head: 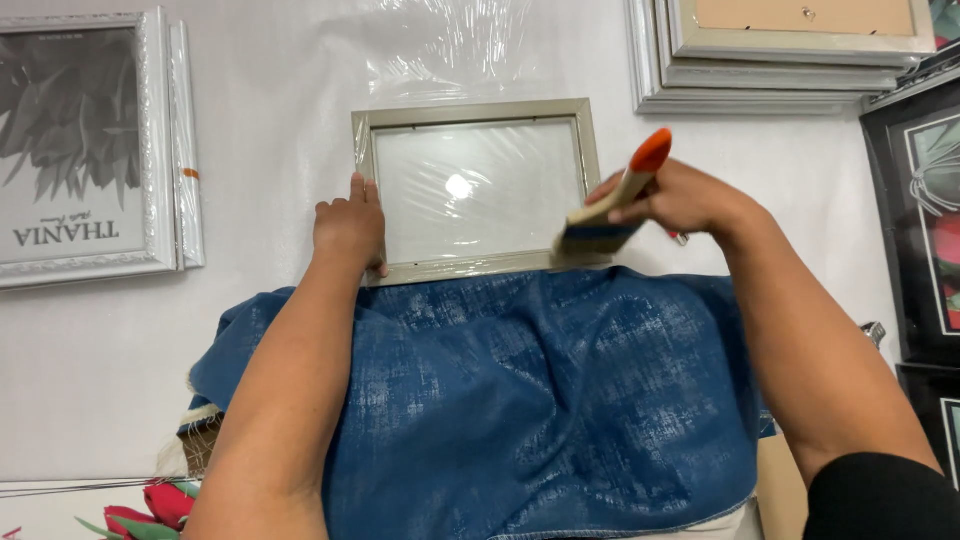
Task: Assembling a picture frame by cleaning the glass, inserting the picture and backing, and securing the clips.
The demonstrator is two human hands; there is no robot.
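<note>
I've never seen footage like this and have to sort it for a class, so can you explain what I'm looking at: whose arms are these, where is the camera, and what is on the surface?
There is no machine here. The one picture comes from a camera worn on a person's head, looking down at their own two bare arms.

The left hand rests on the left edge of a small grey picture frame, which is wrapped in clear plastic film and lies flat on a white surface. The right hand holds a flat paintbrush with a pale handle and orange tip, its bristles at the frame's lower right corner.

Nearer the person lies a blue cloth streaked with white. Around it are a silver framed print on the left, stacked frames top right, dark framed pictures on the right, and red flowers bottom left.
</note>
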